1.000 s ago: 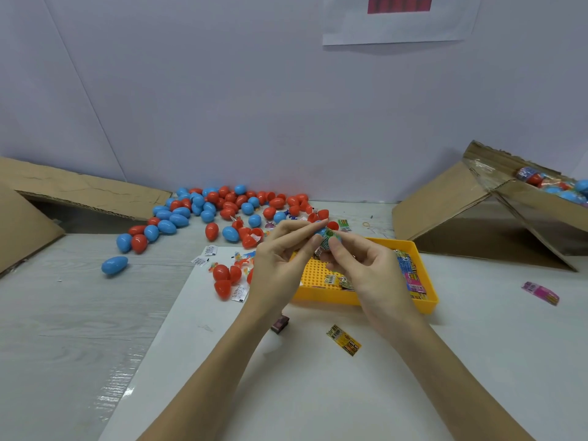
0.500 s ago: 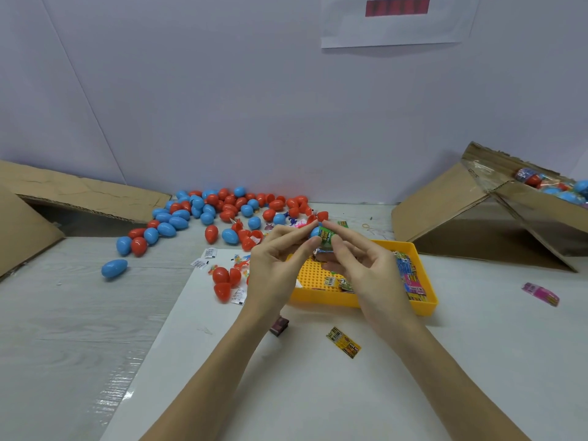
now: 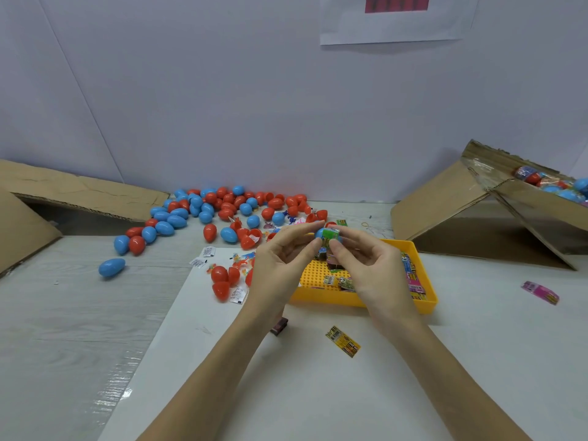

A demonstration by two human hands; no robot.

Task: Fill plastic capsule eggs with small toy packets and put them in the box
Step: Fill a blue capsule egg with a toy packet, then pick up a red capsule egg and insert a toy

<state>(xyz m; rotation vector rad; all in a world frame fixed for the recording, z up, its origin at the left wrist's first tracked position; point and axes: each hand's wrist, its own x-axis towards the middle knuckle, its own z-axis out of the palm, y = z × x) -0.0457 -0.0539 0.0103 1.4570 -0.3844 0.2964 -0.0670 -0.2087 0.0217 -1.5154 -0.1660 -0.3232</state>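
green packet (image 3: 329,236) now pressed further into blue egg half (image 3: 319,233) than before.

Plain pale wall (image 3: 222,90), white paper sheet (image 3: 397,23) taped up, grey wood-grain tabletop (image 3: 63,329)

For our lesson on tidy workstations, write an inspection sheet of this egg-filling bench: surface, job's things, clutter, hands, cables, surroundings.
Surface: white sheet over a grey wood-grain table.
Job's things: blue capsule half with green packet; yellow tray of packets; red and blue eggs heaped at back; cardboard box on the right, holding eggs.
Clutter: yellow packet, pink packet, paper slips.
Hands: left hand and right hand both pinching the egg and packet.
Cables: nothing seen.
Surroundings: plain wall, paper notice, second cardboard box on the left.
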